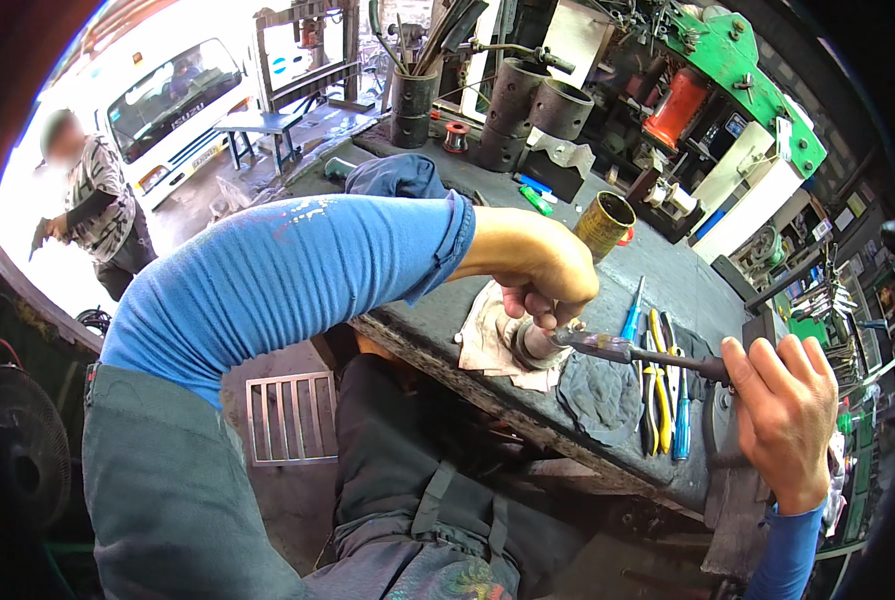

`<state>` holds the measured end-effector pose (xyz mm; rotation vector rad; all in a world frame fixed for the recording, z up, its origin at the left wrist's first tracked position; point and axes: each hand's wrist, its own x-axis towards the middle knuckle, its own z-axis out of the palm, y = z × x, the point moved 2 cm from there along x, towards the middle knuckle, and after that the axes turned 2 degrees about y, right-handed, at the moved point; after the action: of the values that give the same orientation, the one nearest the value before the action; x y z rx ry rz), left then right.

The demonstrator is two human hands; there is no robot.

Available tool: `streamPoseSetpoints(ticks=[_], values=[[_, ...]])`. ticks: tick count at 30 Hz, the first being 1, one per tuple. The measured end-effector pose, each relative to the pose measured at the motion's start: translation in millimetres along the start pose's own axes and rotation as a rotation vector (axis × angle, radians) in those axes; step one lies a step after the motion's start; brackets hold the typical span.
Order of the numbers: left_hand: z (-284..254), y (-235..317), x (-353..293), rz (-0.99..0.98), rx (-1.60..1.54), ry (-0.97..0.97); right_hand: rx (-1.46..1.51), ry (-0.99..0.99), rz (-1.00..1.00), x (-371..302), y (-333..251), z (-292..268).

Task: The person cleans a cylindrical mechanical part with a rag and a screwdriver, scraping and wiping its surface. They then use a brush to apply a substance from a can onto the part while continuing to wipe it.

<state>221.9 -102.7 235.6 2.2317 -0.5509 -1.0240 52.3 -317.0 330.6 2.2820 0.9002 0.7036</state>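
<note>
My left hand (552, 285) bends down over a short cylindrical metal part (539, 346), fingers curled and closed on its top. That part stands on a crumpled beige cloth (482, 335) near the bench's front edge. A long dark metal tool with a broad, worn head (607, 346) reaches from the part to my right hand (782, 410). My right thumb and fingers close around the end of its handle. What the left fingertips grip is partly hidden, as is the exact contact between tool head and part. A dark rag (599, 392) lies under the tool.
Beside the rag lie yellow-handled pliers (659, 385) and blue screwdrivers (681, 430). A rusty metal cylinder (604, 225) stands behind my left hand. Further back are dark perforated cylinders (512, 110) and a green press frame (737, 60). A person (97, 190) stands far left, near a white truck (172, 100).
</note>
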Motion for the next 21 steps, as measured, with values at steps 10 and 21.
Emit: streamPoseSetpoints(ticks=[10, 21], values=[[7.0, 19.1, 14.9, 0.037, 0.155, -0.149, -0.016, 0.007, -0.008, 2.9, -0.6, -2.9], [-18.5, -38.2, -5.6, 0.103, 0.012, -0.057, -0.003, 0.022, 0.008, -7.0, -0.2, 2.4]])
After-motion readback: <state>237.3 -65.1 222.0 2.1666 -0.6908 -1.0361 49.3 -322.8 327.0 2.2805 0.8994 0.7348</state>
